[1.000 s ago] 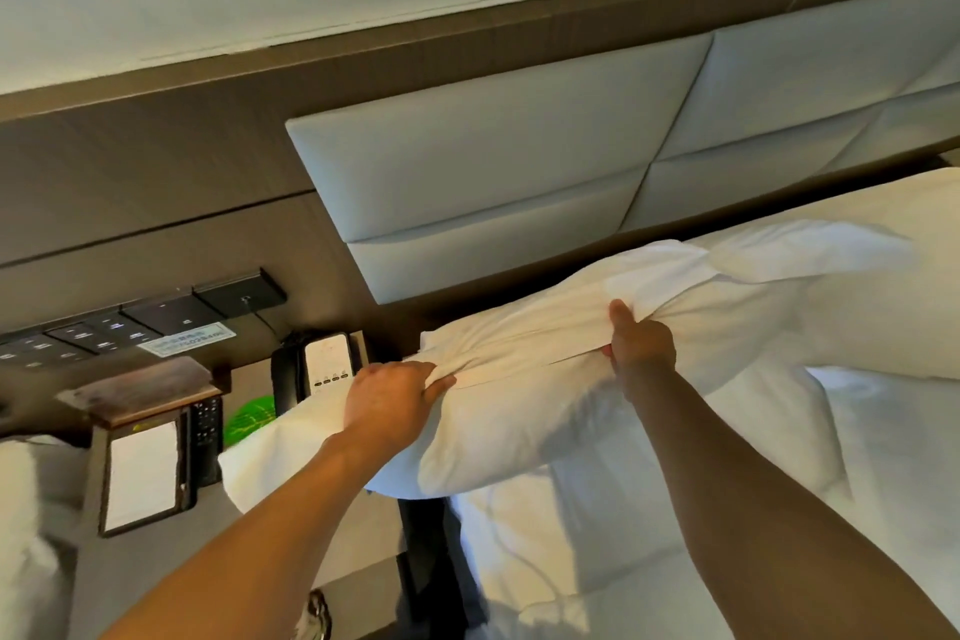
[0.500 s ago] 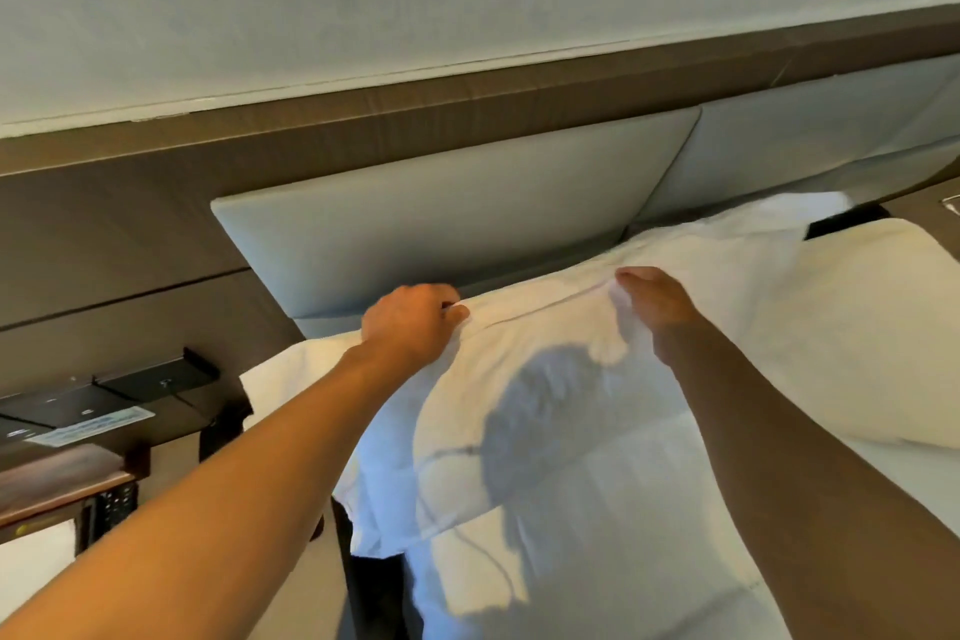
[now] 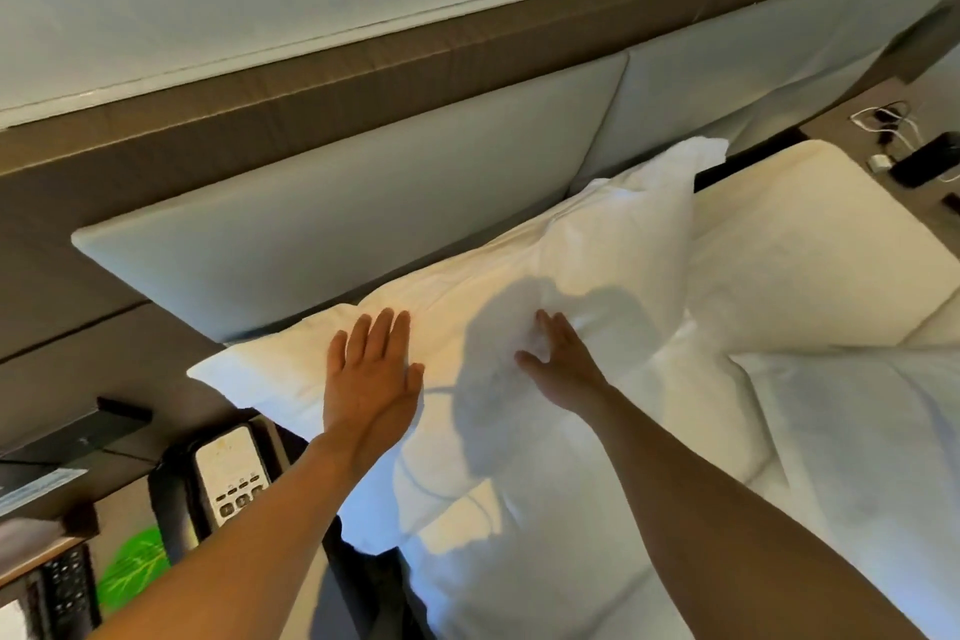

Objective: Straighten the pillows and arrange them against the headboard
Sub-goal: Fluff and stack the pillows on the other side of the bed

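A white pillow [image 3: 597, 255] lies along the foot of the padded grey headboard [image 3: 322, 229], its left corner hanging past the bed's edge. My left hand [image 3: 371, 379] rests flat on the pillow's left part, fingers together and stretched out. My right hand [image 3: 561, 359] presses into the pillow's middle, fingers sunk in the cloth, holding nothing. A second white pillow [image 3: 810, 250] lies to the right, also near the headboard, partly under the first pillow's right end. Another white pillow or folded cover [image 3: 545, 535] lies under my arms.
A bedside phone [image 3: 228, 473] and a remote [image 3: 65, 587] sit on the nightstand at lower left, with a switch panel [image 3: 78, 437] above. A green item [image 3: 132, 566] lies by the phone. Cables and a dark device [image 3: 924, 161] lie on the far right stand. White duvet [image 3: 872, 457] at right.
Both hands let go of the pillow's top edge and now press flat on its face. The pillow has dropped from being held up to lying against the headboard.
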